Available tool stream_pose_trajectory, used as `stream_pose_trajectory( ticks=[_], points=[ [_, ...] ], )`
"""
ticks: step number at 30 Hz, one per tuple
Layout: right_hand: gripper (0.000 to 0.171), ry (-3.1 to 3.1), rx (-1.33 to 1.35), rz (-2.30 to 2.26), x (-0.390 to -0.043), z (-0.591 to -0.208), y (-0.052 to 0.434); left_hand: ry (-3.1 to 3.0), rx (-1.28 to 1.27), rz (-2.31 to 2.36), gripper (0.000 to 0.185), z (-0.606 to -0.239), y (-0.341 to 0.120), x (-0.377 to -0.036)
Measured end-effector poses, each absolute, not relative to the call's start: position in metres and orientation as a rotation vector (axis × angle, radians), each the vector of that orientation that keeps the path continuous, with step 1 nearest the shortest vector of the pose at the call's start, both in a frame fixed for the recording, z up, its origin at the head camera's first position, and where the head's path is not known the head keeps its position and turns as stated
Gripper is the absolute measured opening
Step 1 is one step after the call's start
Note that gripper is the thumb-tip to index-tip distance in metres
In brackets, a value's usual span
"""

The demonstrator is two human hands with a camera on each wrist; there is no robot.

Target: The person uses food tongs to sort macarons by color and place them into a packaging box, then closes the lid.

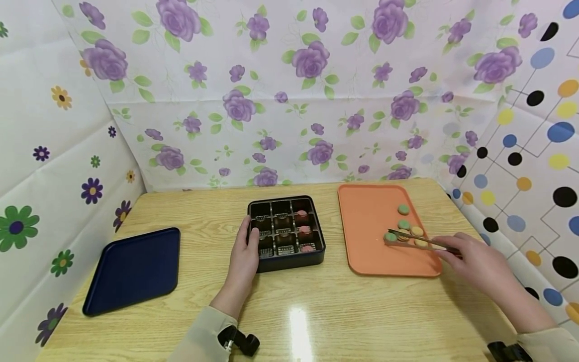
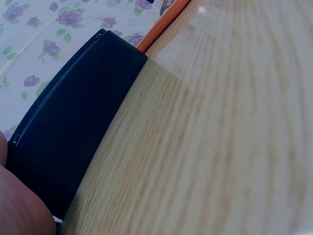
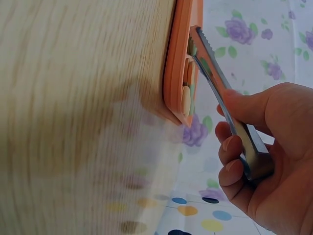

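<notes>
Right hand [image 1: 479, 261] grasps a pair of metal tongs [image 1: 422, 241], thumb and fingers curled round the handle end; the right wrist view shows the grip [image 3: 254, 147] firm on the shaft. Tong tips sit at a green macaron [image 1: 390, 236] on the orange tray [image 1: 371, 251], at the near-left of the small cluster. Whether the tips are already closed on it I cannot tell.

Other macarons on the same tray: green ones [image 1: 403, 209] further back, yellow ones [image 1: 417, 231] just beside the tongs.

Left hand [image 1: 246, 251] rests flat against the left wall of the black compartment box [image 1: 289, 261], fingers straight, steadying it and holding nothing. In the left wrist view only the box's dark side [image 2: 73, 132] and the wooden bench [image 2: 220, 147] show.

Box state: the right column holds three pink macarons [image 1: 305, 231]; the other six cells look empty. A dark blue tray [image 1: 133, 269] lies well apart on the left of the bench.

Judged step: picking up a green macaron for transfer into the box, pink column done, about a third filled.

Next move calls for a light squeeze so the shell does not crack, a level lift clear of the tray rim, and a carry left to an empty cell while the left hand holds the box steady.
</notes>
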State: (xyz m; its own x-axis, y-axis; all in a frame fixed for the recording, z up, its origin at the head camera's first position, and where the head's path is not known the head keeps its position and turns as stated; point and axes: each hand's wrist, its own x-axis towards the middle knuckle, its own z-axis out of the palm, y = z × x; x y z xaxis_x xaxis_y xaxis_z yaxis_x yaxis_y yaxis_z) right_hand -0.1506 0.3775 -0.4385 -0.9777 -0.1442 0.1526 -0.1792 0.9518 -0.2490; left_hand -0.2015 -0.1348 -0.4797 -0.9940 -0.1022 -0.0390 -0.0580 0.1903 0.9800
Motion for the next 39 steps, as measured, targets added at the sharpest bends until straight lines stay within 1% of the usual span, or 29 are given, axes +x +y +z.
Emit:
stream_pose_trajectory(
  ticks=[27,33,39],
  points=[
    [0.032,-2.923,0.228,0.382,-0.148,-0.438,0.376,-2.391,0.149,-1.976,0.062,-0.479,-0.134,-0.201],
    [0.034,-2.908,0.219,0.392,-0.150,-0.433,0.367,-2.385,0.160,-1.976,0.062,-0.480,-0.134,-0.201],
    [0.027,-2.822,0.272,0.412,-0.152,-0.427,0.351,-2.389,0.164,-1.970,0.063,-0.480,-0.134,-0.202]
  ],
)
